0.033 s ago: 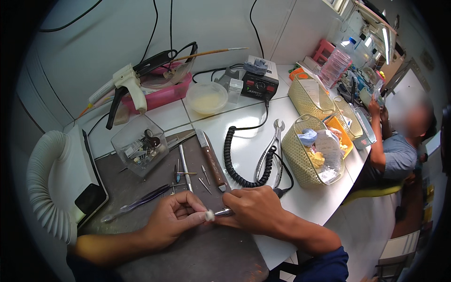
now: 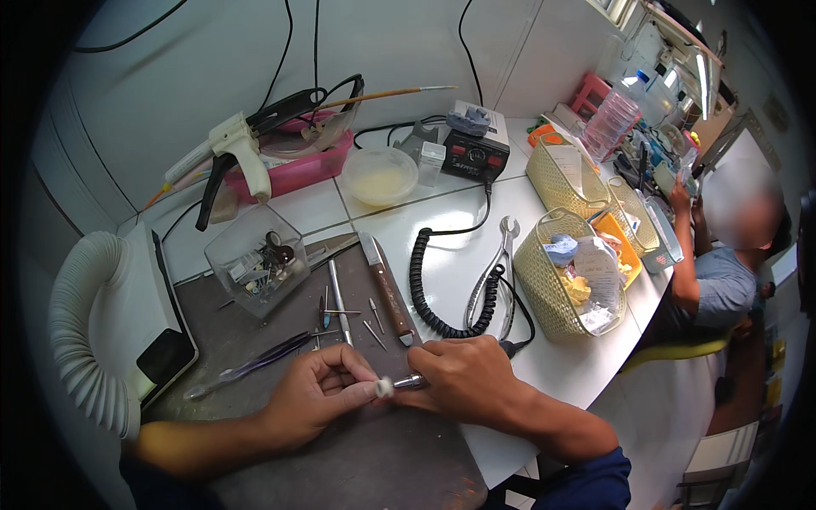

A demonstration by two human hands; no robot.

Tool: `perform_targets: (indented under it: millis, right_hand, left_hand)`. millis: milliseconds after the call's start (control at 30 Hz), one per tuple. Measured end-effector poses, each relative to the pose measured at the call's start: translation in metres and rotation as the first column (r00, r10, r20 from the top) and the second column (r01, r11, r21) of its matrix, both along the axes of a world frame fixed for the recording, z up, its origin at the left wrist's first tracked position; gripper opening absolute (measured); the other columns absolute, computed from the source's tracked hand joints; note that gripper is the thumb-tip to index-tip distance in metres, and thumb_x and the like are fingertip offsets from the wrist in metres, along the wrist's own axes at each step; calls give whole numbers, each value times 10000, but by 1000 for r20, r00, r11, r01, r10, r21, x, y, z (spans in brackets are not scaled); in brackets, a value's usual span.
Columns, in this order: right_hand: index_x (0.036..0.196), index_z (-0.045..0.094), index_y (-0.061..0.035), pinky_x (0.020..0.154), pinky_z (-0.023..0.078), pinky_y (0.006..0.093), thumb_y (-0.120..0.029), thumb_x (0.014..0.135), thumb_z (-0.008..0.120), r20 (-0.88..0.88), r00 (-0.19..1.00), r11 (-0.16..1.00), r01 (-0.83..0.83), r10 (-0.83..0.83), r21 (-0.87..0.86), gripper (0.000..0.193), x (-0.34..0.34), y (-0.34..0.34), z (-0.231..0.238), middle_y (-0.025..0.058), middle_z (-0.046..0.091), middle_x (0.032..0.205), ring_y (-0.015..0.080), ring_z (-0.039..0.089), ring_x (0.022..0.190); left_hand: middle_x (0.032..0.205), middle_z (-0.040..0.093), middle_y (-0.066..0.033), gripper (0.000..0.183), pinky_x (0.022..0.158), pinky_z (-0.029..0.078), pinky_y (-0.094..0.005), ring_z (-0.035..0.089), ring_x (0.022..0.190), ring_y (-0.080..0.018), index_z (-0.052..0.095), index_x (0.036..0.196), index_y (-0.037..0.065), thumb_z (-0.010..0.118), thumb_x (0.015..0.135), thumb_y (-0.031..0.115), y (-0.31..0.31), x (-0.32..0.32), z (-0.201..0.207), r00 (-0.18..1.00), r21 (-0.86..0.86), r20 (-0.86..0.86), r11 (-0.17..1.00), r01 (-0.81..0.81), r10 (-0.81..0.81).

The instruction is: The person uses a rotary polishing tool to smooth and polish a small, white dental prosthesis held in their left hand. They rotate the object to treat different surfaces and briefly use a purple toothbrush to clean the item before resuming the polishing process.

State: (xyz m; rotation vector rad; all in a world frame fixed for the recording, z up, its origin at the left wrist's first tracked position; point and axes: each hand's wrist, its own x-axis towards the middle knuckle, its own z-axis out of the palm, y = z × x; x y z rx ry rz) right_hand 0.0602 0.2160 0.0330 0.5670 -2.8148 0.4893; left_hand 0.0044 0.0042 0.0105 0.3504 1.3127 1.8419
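My left hand [image 2: 319, 393] has its thumb and fingertips pinched on a small off-white piece [image 2: 384, 388], too small and partly covered to name. My right hand [image 2: 463, 374] is wrapped round a silver rotary handpiece [image 2: 412, 382]. The handpiece's tip points left and meets the off-white piece or lies right by it; I cannot tell if they touch. Both hands are close together over the dark work mat [image 2: 340, 463]. Beyond them lie a wooden-handled knife [image 2: 388, 293], a metal rod tool [image 2: 339, 297], several thin burs [image 2: 375, 334] and purple-handled tweezers [image 2: 263, 360].
A white ribbed hose [image 2: 72, 336] stands left. Behind are a clear box of small parts [image 2: 263, 268], a pink basket [image 2: 297, 172] with a glue gun, a round tub [image 2: 379, 180] and a control box [image 2: 476, 157] with coiled cord. Pliers [image 2: 493, 285] and woven baskets [image 2: 544, 285] stand right; a person sits beyond.
The whole view has shifted very slightly. Both hands keep the same hold and place, with the off-white piece at the handpiece's tip.
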Motion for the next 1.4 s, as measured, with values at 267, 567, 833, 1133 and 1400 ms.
perform_targets:
  millis: [267,567,833,1133,1400]
  right_hand:
    - [646,547,-80,403,445,319,-503,707,763,6,1000,999,-5,4,49,479,1,3,-1,19,558,562,183,610,490]
    - [650,556,-61,432,482,356,-573,746,696,82,996,999,21,-24,30,540,0,-1,0,71,608,597,244,631,495]
    - [644,544,-58,417,467,356,-595,741,691,98,992,996,81,-85,42,565,-1,-1,3,90,589,555,249,621,476]
    - [666,530,-62,442,489,345,-485,744,739,117,988,988,84,-99,127,478,-1,0,9,63,587,611,233,647,541]
    - [647,537,-69,424,474,343,-547,722,730,59,997,997,40,-44,73,521,-1,0,4,59,573,584,225,630,507]
  left_hand:
    - [930,607,-87,107,812,488,-270,610,884,-136,534,900,27,639,878,28,2,-1,2,999,8,-23,999,37,-37]
    - [961,599,-65,106,821,483,-260,595,913,-109,541,918,31,639,879,27,0,-2,1,998,14,-13,998,57,-57]
    - [998,620,-60,115,829,487,-228,601,924,-85,557,961,16,639,894,59,-2,0,-5,1000,52,1,999,-1,1]
    - [964,611,-71,100,832,490,-255,610,913,-118,545,926,20,635,882,27,-1,-3,1,1000,12,0,1000,26,-26]
    - [958,614,-76,102,836,497,-257,618,921,-123,547,924,19,638,877,23,-1,-3,0,999,20,6,999,41,-41]
